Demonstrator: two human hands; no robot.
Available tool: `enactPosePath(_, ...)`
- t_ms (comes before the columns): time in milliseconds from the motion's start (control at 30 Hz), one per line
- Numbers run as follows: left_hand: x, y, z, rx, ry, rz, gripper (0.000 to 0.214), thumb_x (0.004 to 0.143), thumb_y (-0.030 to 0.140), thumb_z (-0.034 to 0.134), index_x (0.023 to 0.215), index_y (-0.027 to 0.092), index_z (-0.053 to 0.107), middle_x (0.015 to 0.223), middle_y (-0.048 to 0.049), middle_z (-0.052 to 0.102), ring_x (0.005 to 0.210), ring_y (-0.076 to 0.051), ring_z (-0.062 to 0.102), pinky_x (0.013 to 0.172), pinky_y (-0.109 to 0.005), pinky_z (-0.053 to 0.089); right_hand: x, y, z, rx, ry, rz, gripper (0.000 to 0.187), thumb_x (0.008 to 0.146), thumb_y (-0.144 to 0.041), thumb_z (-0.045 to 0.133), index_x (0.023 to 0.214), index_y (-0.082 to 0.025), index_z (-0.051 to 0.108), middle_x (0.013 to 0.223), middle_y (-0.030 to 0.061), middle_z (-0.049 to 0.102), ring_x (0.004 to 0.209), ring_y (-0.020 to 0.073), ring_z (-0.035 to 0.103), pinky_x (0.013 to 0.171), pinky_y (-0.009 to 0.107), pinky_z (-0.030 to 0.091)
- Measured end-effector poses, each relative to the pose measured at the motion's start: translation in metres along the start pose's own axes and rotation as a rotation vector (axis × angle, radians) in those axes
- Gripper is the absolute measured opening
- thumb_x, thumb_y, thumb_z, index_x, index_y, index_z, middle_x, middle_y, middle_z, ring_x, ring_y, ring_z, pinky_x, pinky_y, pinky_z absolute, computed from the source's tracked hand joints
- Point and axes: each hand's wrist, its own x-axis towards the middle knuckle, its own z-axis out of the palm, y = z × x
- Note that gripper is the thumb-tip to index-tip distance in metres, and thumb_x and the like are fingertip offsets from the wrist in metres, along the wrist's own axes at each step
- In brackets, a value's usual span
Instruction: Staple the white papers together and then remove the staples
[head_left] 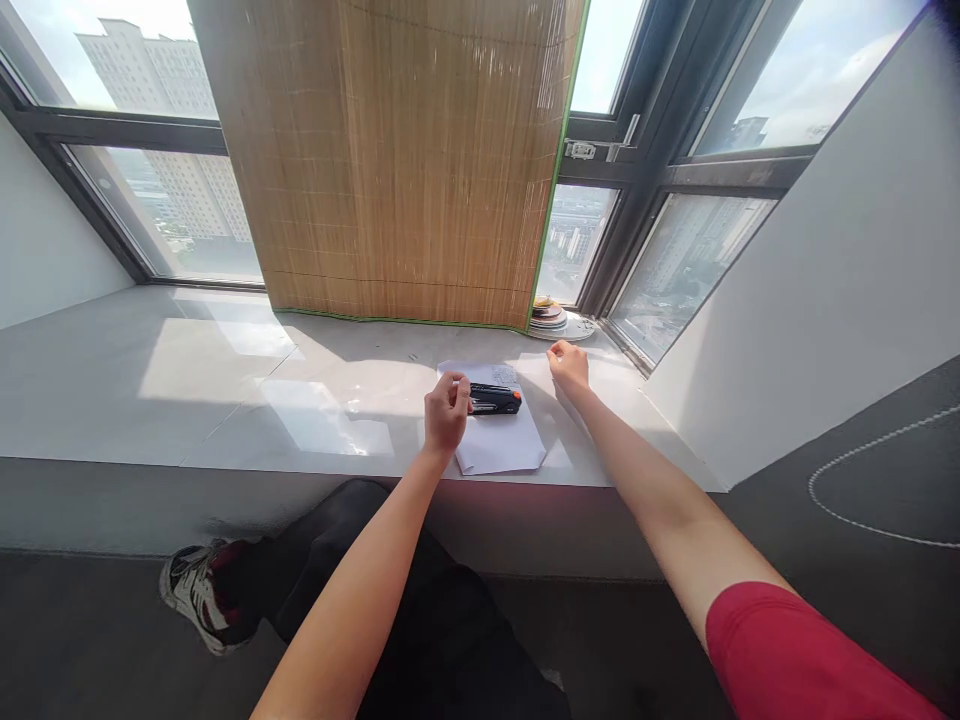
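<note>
A small stack of white paper [501, 444] lies on the grey window ledge [150, 380], partly over its front edge. On the paper rests a black stapler with an orange end [495, 399]. My left hand [445, 410] is closed around the stapler's left end. My right hand [568, 363] sits to the right of the paper's far corner, fingers curled in a loose fist, and what it holds, if anything, is hidden.
A bamboo blind [405, 160] with green edging hangs down to the ledge behind the paper. A small stack of round plates [550, 314] stands at the blind's right foot by the window frame. My crossed legs and a sneaker [199, 595] are below the ledge.
</note>
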Motion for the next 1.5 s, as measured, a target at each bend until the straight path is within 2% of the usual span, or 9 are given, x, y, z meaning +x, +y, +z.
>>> enactPosePath(233, -0.002, 0.003, 0.004, -0.01, -0.047, 0.009, 0.021, 0.102, 0.042, 0.067, 0.089, 0.026, 0.062, 0.059, 0.0045, 0.056, 0.055, -0.014, 0.055, 0.059, -0.026, 0.039, 0.007, 0.017, 0.035, -0.075, -0.157, 0.072, 0.027, 0.095, -0.019, 0.06, 0.106, -0.015, 0.084, 0.116, 0.0175, 0.08, 0.113, 0.0299, 0.071, 0.102, 0.036, 0.05)
enactPosePath(400, 0.002, 0.006, -0.005, 0.024, -0.005, 0.039, 0.023, 0.104, 0.041, 0.061, 0.087, 0.025, 0.061, 0.059, 0.0035, 0.055, 0.054, -0.015, 0.056, 0.057, -0.026, 0.039, 0.003, 0.014, 0.025, -0.051, -0.113, 0.063, 0.037, 0.1, -0.019, 0.052, 0.117, -0.015, 0.084, 0.119, 0.0166, 0.081, 0.115, 0.028, 0.073, 0.104, 0.033, 0.05)
enactPosePath(533, 0.025, 0.004, -0.024, 0.108, 0.16, -0.009, 0.021, 0.104, 0.032, 0.06, 0.084, 0.025, 0.062, 0.058, 0.0026, 0.056, 0.057, -0.017, 0.056, 0.062, -0.027, 0.04, -0.021, 0.007, 0.02, -0.166, -0.058, 0.115, 0.034, 0.098, -0.018, 0.05, 0.106, -0.014, 0.082, 0.106, 0.0198, 0.08, 0.108, 0.0334, 0.071, 0.095, 0.04, 0.053)
enactPosePath(700, 0.083, -0.022, -0.057, 0.269, 0.315, -0.192, 0.021, 0.09, 0.004, 0.061, 0.089, 0.025, 0.063, 0.089, -0.0052, 0.073, 0.094, -0.024, 0.071, 0.091, -0.031, 0.049, -0.044, -0.005, 0.03, -0.271, -0.121, -0.076, 0.021, 0.091, -0.017, 0.058, 0.1, -0.018, 0.077, 0.114, 0.0223, 0.073, 0.118, 0.0387, 0.063, 0.097, 0.049, 0.051)
enactPosePath(833, 0.119, -0.057, -0.077, 0.416, 0.306, -0.316, 0.027, 0.08, -0.006, 0.062, 0.083, 0.021, 0.06, 0.111, -0.0152, 0.073, 0.135, -0.032, 0.063, 0.118, -0.04, 0.042, -0.041, -0.008, 0.03, -0.292, -0.136, -0.085, 0.02, 0.094, -0.017, 0.055, 0.098, -0.018, 0.074, 0.114, 0.0216, 0.069, 0.117, 0.0385, 0.06, 0.094, 0.049, 0.049)
enactPosePath(967, 0.13, -0.081, -0.083, 0.746, 0.054, -0.203, 0.03, 0.087, 0.0, 0.058, 0.108, 0.017, 0.07, 0.143, -0.0209, 0.066, 0.152, -0.034, 0.049, 0.127, -0.049, 0.035, -0.04, -0.012, 0.024, -0.317, -0.176, -0.068, 0.023, 0.096, -0.016, 0.051, 0.103, -0.017, 0.072, 0.117, 0.0204, 0.067, 0.119, 0.0368, 0.058, 0.096, 0.047, 0.047)
enactPosePath(1133, 0.132, -0.089, -0.081, 1.144, -0.279, -0.139, 0.049, 0.09, -0.002, 0.045, 0.117, 0.02, 0.078, 0.131, -0.0148, 0.075, 0.131, -0.032, 0.064, 0.113, -0.044, 0.048, -0.044, -0.018, 0.021, -0.389, -0.258, -0.037, 0.029, 0.1, -0.016, 0.045, 0.114, -0.015, 0.069, 0.125, 0.0196, 0.065, 0.125, 0.0346, 0.055, 0.103, 0.045, 0.044)
enactPosePath(1333, 0.113, -0.084, -0.086, 1.192, -0.185, -0.098, 0.029, 0.093, 0.004, 0.051, 0.096, 0.019, 0.076, 0.105, -0.014, 0.076, 0.107, -0.031, 0.069, 0.095, -0.04, 0.053, -0.044, -0.021, 0.017, -0.397, -0.267, -0.044, 0.033, 0.099, -0.015, 0.043, 0.118, -0.014, 0.07, 0.128, 0.0217, 0.064, 0.129, 0.0368, 0.054, 0.104, 0.047, 0.044)
enactPosePath(1500, 0.08, -0.064, -0.08, 1.073, -0.078, -0.11, 0.023, 0.101, 0.011, 0.051, 0.108, 0.02, 0.07, 0.097, -0.0129, 0.075, 0.093, -0.029, 0.071, 0.084, -0.038, 0.054, -0.053, -0.032, 0.018, -0.353, -0.293, 0.031, 0.04, 0.099, -0.009, 0.039, 0.125, -0.012, 0.069, 0.135, 0.0244, 0.062, 0.132, 0.0378, 0.054, 0.107, 0.052, 0.044)
